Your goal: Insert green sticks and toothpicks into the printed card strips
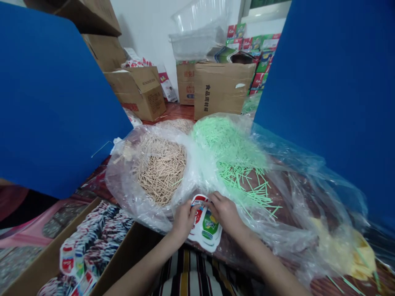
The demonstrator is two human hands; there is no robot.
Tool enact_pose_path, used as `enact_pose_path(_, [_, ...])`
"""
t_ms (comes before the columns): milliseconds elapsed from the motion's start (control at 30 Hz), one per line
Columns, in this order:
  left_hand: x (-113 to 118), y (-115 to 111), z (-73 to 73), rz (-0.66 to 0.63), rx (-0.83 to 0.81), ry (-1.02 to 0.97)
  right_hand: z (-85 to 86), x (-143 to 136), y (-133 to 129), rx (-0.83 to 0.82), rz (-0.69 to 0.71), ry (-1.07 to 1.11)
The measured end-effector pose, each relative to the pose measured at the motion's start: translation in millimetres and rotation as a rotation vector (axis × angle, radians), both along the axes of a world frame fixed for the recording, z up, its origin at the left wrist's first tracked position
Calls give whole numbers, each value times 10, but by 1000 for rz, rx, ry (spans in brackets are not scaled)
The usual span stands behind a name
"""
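Observation:
Between my hands, at the near edge of the table, is a flat printed packet (pixel 207 230) with red and green bottle shapes and a white border. My left hand (pixel 184 218) pinches its left edge, fingers closed. My right hand (pixel 224 210) has its bent fingers on the packet's upper right part. Beyond my left hand lies a heap of tan sticks (pixel 163 172) in a clear plastic bag. A pile of light green sticks (pixel 243 176) spreads from another clear bag, beyond my right hand.
An open carton (pixel 115 259) at the lower left holds rows of similar packets (pixel 83 242). Blue panels (pixel 46 94) flank the table. Cardboard boxes (pixel 222 88) stand at the back, with red and green packages (pixel 259 78) stacked behind. A yellow crumpled bag (pixel 362 257) lies right.

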State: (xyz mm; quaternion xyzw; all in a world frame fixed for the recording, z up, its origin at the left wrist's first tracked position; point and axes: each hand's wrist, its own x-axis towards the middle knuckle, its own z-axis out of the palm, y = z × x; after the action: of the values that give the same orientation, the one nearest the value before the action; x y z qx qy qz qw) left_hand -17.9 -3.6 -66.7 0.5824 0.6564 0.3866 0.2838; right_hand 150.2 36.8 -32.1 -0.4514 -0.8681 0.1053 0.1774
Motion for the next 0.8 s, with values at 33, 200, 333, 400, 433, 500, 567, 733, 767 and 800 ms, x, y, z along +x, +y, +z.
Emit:
enact_pose_path(33, [-13, -10, 13, -14, 15, 43, -46, 4, -7, 48, 17, 20])
enact_pose_path(200, [-94, -47, 131, -54, 176, 111, -152, 1, -47, 152, 111, 264])
enact_pose_path(333, [-136, -29, 260, -81, 220, 53, -11, -47, -50, 56, 107, 441])
enact_pose_path(400, [-139, -4, 292, -81, 179, 13, 79, -76, -32, 37, 91, 424])
enact_pose_path(433, [-135, 9, 296, -94, 157, 9, 115, -90, -18, 47, 85, 403])
enact_pose_path(500, [-120, 30, 287, -119, 117, 33, 159, -114, 12, 84, 91, 349])
enact_pose_path(567, [-97, 39, 273, -117, 99, 127, 154, -132, 43, 115, 135, 294])
enact_pose_path(733, [-97, 28, 207, -219, 107, 281, -40, -129, 117, 177, 206, 230])
enact_pose_path(767, [-107, 26, 176, -209, 127, 276, -86, -123, 127, 178, 220, 231])
enact_pose_path(800, [-116, 24, 139, -185, 150, 264, -125, -116, 132, 161, 217, 233])
